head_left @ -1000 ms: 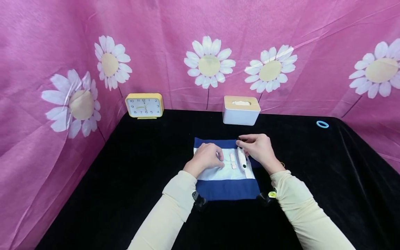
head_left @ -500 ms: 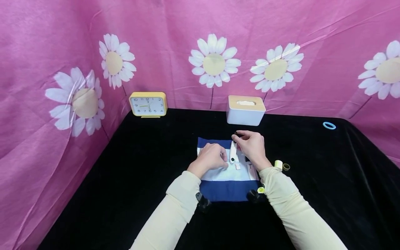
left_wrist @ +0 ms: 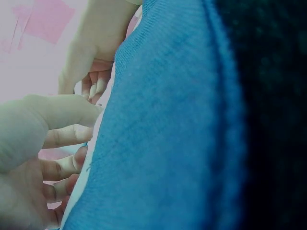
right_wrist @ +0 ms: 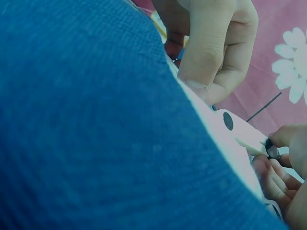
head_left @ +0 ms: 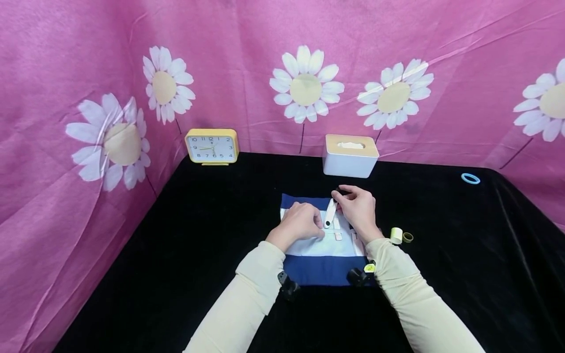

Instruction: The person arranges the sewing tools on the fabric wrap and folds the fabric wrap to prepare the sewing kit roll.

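A blue cloth [head_left: 318, 270] with a white band across its middle lies flat under both hands. My right hand [head_left: 358, 208] pinches the black end of a slim white tool [head_left: 330, 213]. A black dot marks the tool's other end, which points down toward the band beside my left fingers; in the right wrist view the tool's white body [right_wrist: 242, 127] shows. My left hand [head_left: 300, 225] is over the band, thumb and forefinger pinching the cloth's white part. A small pale pink-and-white piece [head_left: 338, 236] sits in the band just right of it.
Right of my right wrist stand a pale yellow spool [head_left: 396, 236] and a small dark yellow ring [head_left: 408, 238]. A tissue box [head_left: 350, 162] and a yellow clock [head_left: 212, 147] stand at the back. A blue ring [head_left: 470, 179] lies far right on the black table cover [head_left: 212, 206].
My right hand has moved left with the white tool, from the band's right side to beside my left hand, and the tool has tilted. The spool and dark yellow ring have come into view.
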`<state>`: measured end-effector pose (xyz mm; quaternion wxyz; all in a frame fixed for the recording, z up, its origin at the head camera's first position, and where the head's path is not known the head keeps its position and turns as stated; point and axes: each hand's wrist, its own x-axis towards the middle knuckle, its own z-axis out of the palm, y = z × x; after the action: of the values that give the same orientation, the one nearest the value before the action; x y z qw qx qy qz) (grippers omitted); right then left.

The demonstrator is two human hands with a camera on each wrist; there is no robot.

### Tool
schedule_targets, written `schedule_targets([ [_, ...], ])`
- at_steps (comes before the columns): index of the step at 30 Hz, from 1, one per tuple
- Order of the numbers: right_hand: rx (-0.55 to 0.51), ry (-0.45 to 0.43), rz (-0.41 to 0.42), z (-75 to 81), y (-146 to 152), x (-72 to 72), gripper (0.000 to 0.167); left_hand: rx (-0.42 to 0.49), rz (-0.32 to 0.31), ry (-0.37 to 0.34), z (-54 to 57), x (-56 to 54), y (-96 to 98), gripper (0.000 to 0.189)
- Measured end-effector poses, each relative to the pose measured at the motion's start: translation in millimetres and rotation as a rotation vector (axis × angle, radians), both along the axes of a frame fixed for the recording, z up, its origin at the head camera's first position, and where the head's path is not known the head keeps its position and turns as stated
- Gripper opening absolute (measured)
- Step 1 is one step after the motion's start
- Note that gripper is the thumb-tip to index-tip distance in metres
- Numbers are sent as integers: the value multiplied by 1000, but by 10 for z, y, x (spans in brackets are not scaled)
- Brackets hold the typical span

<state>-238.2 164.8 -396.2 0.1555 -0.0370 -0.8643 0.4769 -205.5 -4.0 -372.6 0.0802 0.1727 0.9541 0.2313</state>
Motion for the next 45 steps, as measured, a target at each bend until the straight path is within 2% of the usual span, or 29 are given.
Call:
schedule_targets([
  [7,43,-20,37,-17,4,0,38,-15,-22,4,-6,-3,0,14],
  [14,217,23,63,-31,5,16,34,9,-35,8,1,8,0,17],
  [18,280,40,71,-30,12,12,34,27,-40,19,3,-1,3,17],
  [27,308,-38,105,-22,24,4,42,20,-48,28,17,-11,5,15],
  [38,321,-46,123,-29,47,2,42,-52,-79,3,27,5,58,16],
  [45,288,-73,174,-13,51,10,45,-75,-107,-11,37,4,38,11],
])
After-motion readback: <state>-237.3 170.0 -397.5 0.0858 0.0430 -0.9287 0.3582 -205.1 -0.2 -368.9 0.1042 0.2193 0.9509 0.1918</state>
